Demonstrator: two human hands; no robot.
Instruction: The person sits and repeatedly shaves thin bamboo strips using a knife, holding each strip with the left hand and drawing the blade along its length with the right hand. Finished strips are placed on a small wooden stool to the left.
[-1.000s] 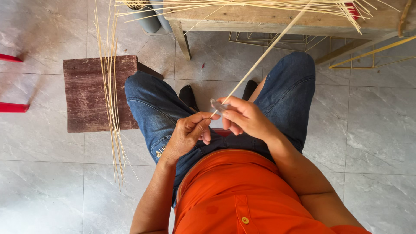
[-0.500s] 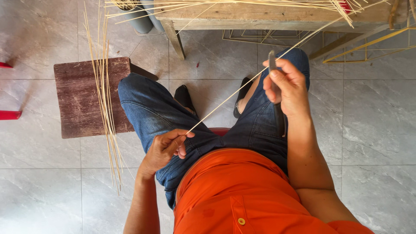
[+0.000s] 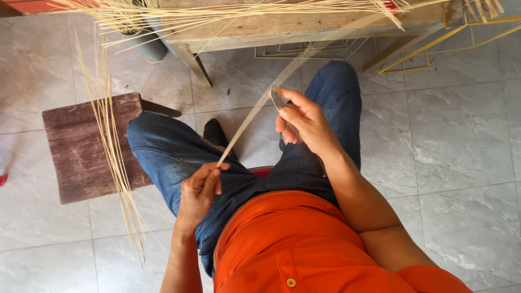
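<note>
The left hand [image 3: 198, 190] still pinches the bamboo strip [image 3: 255, 116] above the knee while the right hand [image 3: 304, 122], clasping a knife [image 3: 278, 100], has slid back down it.

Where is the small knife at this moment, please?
In the head view, the knife sits in the right hand, right of centre above the right knee, its blade against the bamboo strip.

No packages, labels, signs or screens

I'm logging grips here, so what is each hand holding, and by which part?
The left hand pinches the near end of a thin bamboo strip. The right hand grips a small knife by its handle, blade against the strip.
</note>
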